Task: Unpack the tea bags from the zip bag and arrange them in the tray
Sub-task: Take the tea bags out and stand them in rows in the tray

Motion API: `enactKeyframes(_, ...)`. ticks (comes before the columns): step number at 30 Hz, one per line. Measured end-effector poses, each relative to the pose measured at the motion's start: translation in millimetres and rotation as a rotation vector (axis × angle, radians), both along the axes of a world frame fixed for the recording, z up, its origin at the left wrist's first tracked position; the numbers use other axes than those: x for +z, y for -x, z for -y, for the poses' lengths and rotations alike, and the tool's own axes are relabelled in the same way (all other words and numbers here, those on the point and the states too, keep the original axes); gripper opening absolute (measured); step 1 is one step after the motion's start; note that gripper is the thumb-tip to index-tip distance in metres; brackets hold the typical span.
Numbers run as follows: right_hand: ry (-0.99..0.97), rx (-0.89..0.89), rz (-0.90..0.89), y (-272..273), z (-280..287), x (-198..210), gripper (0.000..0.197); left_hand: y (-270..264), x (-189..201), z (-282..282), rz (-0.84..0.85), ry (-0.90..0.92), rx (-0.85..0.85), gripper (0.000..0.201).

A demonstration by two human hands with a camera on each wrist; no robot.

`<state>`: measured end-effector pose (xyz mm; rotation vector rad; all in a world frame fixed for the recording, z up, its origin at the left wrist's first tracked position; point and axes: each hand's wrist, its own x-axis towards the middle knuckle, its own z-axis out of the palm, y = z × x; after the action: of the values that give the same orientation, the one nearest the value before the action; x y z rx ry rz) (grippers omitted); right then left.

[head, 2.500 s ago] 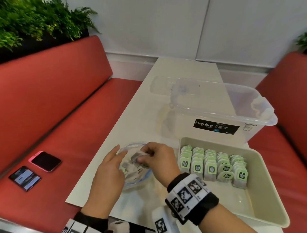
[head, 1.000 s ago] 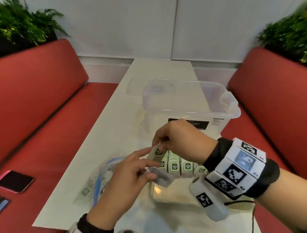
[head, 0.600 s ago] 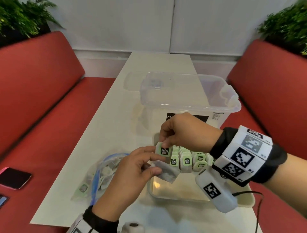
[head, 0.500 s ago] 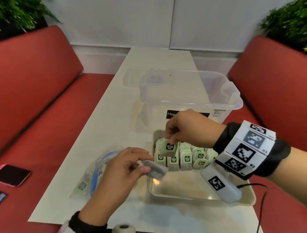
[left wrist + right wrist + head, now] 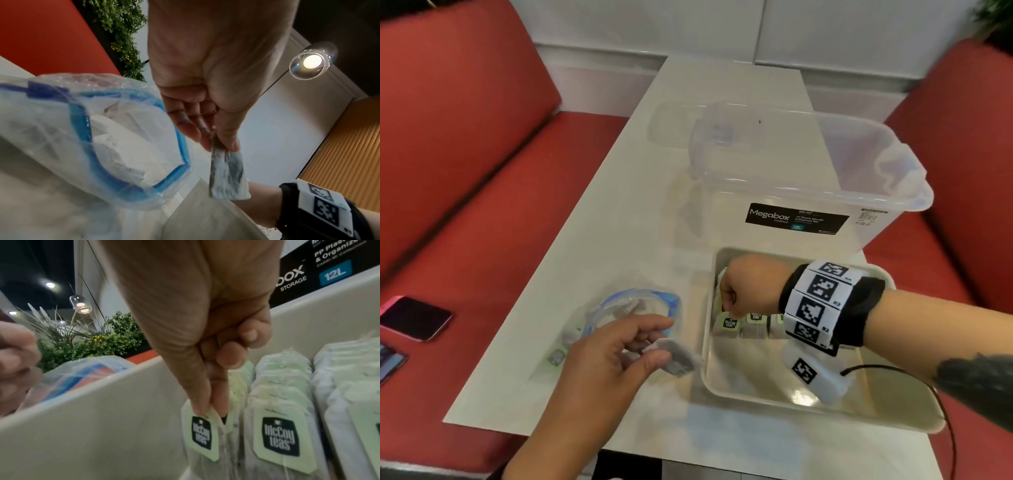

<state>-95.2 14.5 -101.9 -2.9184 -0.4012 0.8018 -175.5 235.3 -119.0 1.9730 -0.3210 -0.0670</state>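
At the near right corner of the white table (image 5: 619, 212) sits the beige tray (image 5: 753, 394), and the right hand (image 5: 751, 291) reaches down into its far left corner, thumb and forefinger pinching the top edge of a tea bag (image 5: 202, 436) with a pale green "McCoy teas" tag. In the right wrist view that bag stands upright just beside the tray's left wall, at the front of the leftmost row, while the remaining fingers curl into the palm. To its right more rows of tea bags (image 5: 281, 418) stand packed against one another, tags facing the near side; the near half of the tray floor is bare. The left hand (image 5: 616, 359) hovers over the table just left of the tray's near left corner, its thumb and fingertips (image 5: 228, 139) pinching a second tea bag (image 5: 676, 356) by one end, so that in the left wrist view the bag (image 5: 228, 175) hangs free below the fingers, tag not visible. Under and just beyond that hand the zip bag (image 5: 633, 311) lies on the table near its left edge, its blue-rimmed mouth gaping open toward the tray, with several pale tea bags still inside, their number unclear through the plastic. A clear storage box (image 5: 808, 178) labelled "Megabox" stands just beyond the tray's far edge, touching or nearly touching it. Two phones (image 5: 414, 318) lie on the red bench (image 5: 465, 240) left of the table.
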Motion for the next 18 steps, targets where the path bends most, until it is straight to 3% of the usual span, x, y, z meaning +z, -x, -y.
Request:
enactKeyframes(9,0.011,-0.012,0.058,0.0,-3.1,-5.3,0.007,-0.4,-7.2,7.2,0.033,0.007,0.019,0.056)
enactKeyframes(14,-0.02,-0.034,0.09,0.7,-1.0,-8.2,0.013,-2.8,-1.5,11.5,0.069,0.042,0.032,0.031)
enactKeyframes(18,-0.033,-0.048,0.102,-0.6,0.7,-8.5,0.013,-7.7,2.9,15.8,0.018,0.141,0.079,0.027)
